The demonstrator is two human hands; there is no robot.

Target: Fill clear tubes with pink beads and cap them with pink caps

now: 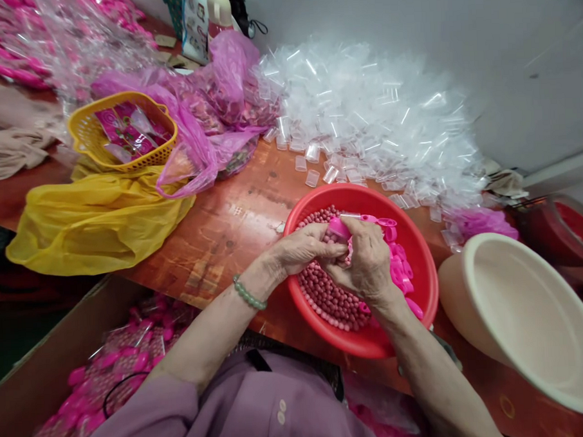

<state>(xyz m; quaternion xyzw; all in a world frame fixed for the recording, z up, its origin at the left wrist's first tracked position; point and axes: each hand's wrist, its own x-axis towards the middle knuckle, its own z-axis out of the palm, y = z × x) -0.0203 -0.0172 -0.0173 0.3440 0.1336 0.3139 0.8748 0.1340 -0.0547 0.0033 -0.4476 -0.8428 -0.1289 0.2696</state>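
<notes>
Over the red basin [295, 213], my two hands meet around a small clear tube of pink beads [329, 237] with a bright pink end piece [339, 227]. My left hand [303, 249], with a green bead bracelet [249, 294] at its wrist, pinches the tube from the left. The fingers of my right hand [368, 260] close on its pink end; a clear edge shows above them, and what else they hold is hidden. Loose pink beads [331, 295] lie in the basin's left side. Bright pink plastic pieces [398, 265] are heaped along its right side.
Clear plastic tubes [369, 118] pile against the wall. A cream basin [532, 324] stands right. Left are a yellow basket [125, 162], yellow bag [98, 217] and pink bags [204, 100]. Below the table, a carton [60, 354] holds filled pink items [119, 374].
</notes>
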